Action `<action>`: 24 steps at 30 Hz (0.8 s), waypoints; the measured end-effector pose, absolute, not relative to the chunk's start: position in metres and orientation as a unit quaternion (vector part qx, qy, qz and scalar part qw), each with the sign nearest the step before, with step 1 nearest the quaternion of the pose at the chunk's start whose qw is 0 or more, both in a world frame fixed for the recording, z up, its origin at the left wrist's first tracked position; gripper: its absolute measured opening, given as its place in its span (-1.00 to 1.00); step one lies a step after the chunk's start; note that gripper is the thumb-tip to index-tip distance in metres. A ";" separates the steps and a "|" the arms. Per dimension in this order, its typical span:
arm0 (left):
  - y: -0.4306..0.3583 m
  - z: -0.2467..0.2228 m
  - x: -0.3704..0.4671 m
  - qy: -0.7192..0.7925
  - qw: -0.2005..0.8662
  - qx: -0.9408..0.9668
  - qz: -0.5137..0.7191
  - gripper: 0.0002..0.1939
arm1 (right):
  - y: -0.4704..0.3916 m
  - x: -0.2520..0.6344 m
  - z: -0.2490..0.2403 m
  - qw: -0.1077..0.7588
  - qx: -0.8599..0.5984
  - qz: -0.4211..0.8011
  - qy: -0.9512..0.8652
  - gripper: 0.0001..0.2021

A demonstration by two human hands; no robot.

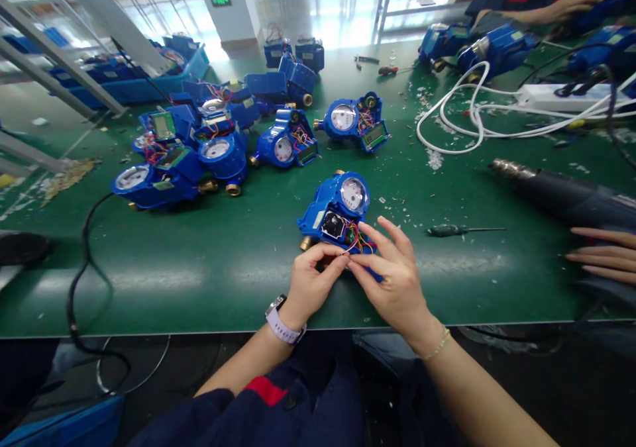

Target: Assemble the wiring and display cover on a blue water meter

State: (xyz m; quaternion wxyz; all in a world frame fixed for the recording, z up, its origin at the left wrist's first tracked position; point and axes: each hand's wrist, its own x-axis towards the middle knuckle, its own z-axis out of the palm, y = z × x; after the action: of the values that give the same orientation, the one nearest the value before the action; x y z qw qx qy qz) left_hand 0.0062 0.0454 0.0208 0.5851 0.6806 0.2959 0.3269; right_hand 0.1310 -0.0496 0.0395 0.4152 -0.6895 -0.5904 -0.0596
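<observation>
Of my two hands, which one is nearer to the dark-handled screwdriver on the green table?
Right. The right hand is left of the screwdriver and closer to the table edge; the left hand is farther left.

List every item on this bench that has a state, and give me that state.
Nearest blue meter: housing open, wires exposed
Left hand: pinching a thin wire
Right hand: thumb and index fingertips together at that wire
Nearest screwdriver: lying flat, not held
Heat gun: lying down, on or off unclear
Power strip: plugs inserted
Watch: strapped on
</observation>
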 end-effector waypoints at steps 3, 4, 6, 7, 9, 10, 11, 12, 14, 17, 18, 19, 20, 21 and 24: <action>0.045 0.020 0.006 0.303 0.601 0.667 0.318 -0.79 | -0.049 0.128 0.036 0.456 -0.692 -0.012 -0.560 -0.89; 0.045 0.020 0.006 0.303 0.603 0.667 0.315 -0.79 | -0.049 0.128 0.035 0.465 -0.694 0.004 -0.549 -0.90; 0.045 0.021 0.006 0.302 0.604 0.670 0.309 -0.80 | -0.049 0.127 0.032 0.486 -0.698 0.037 -0.525 -0.91; 0.045 0.021 0.006 0.301 0.604 0.671 0.307 -0.81 | -0.050 0.127 0.031 0.501 -0.700 0.053 -0.507 -0.91; 0.046 0.020 0.005 0.302 0.607 0.669 0.303 -0.82 | -0.050 0.129 0.029 0.536 -0.704 0.078 -0.460 -0.89; 0.046 0.020 0.004 0.304 0.612 0.665 0.301 -0.82 | -0.051 0.132 0.029 0.554 -0.705 0.085 -0.435 -0.89; 0.047 0.019 0.004 0.307 0.617 0.659 0.300 -0.81 | -0.051 0.134 0.029 0.570 -0.705 0.089 -0.411 -0.88; 0.047 0.018 0.003 0.309 0.624 0.652 0.299 -0.81 | -0.052 0.137 0.029 0.586 -0.703 0.090 -0.392 -0.87; 0.048 0.017 0.002 0.311 0.639 0.637 0.299 -0.78 | -0.056 0.142 0.031 0.613 -0.689 0.090 -0.376 -0.78; 0.047 0.017 0.003 0.307 0.653 0.627 0.294 -0.76 | -0.064 0.146 0.033 0.608 -0.673 0.088 -0.411 -0.65; 0.047 0.017 0.003 0.306 0.652 0.629 0.293 -0.75 | -0.067 0.146 0.033 0.591 -0.679 0.082 -0.427 -0.67; 0.046 0.018 0.003 0.305 0.649 0.633 0.292 -0.76 | -0.069 0.145 0.032 0.569 -0.689 0.078 -0.441 -0.74; 0.046 0.018 0.003 0.304 0.645 0.638 0.290 -0.76 | -0.071 0.143 0.031 0.547 -0.700 0.075 -0.453 -0.84; 0.045 0.019 0.003 0.304 0.639 0.645 0.289 -0.77 | -0.072 0.142 0.029 0.529 -0.707 0.075 -0.462 -0.94; 0.044 0.021 0.004 0.303 0.612 0.674 0.282 -0.78 | -0.071 0.135 0.023 0.501 -0.713 0.077 -0.484 -0.86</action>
State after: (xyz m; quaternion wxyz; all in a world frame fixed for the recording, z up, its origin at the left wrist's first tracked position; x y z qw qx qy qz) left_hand 0.0039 0.0441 0.0206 0.6123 0.6737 0.3029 0.2818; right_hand 0.1353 -0.0707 0.0231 0.5015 -0.7128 -0.4843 0.0767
